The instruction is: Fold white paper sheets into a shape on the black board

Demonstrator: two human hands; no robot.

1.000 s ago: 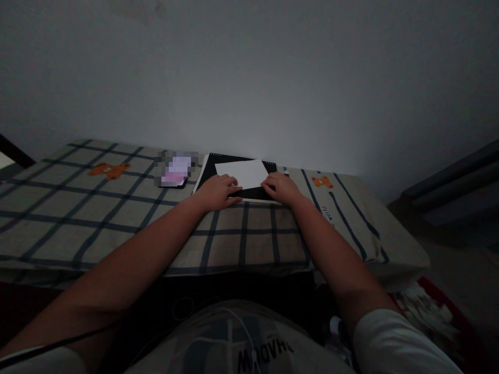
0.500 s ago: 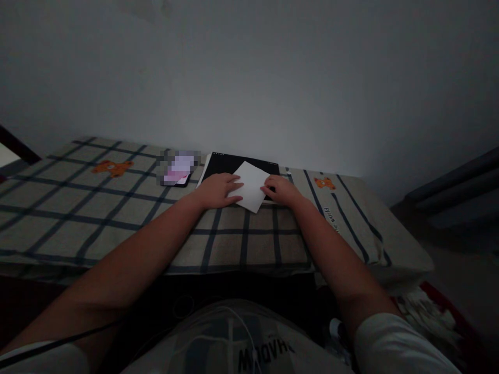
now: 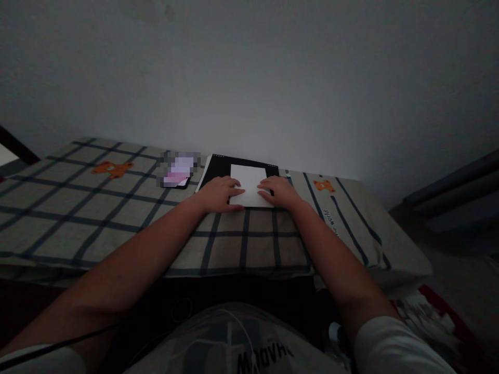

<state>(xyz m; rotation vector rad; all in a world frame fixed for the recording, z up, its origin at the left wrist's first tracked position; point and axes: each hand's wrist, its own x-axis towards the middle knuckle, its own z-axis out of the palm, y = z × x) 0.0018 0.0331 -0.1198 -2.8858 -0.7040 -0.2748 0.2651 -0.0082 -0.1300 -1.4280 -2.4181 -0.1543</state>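
A sheet of white paper [image 3: 249, 179] lies squared up on a black spiral notebook [image 3: 219, 166]. Faint lines or creases show on the paper. My left hand [image 3: 221, 194] rests at the paper's left side, its fingers apart and lying on the sheet. From the right side, my right hand [image 3: 278, 191] lays its spread fingers on the paper. Neither hand is closed round anything; both press on the sheet from above. Part of the notebook is hidden under the paper and the hands.
A phone [image 3: 180, 170], partly pixelated, lies left of the notebook on a checked tablecloth [image 3: 117, 208] with orange bear prints. A bare wall [image 3: 249, 78] stands behind the table. The table's front edge is close to my body.
The paper has turned from a diamond position to lie square on the notebook. My fingers have shifted slightly and flattened on its left and right sides.
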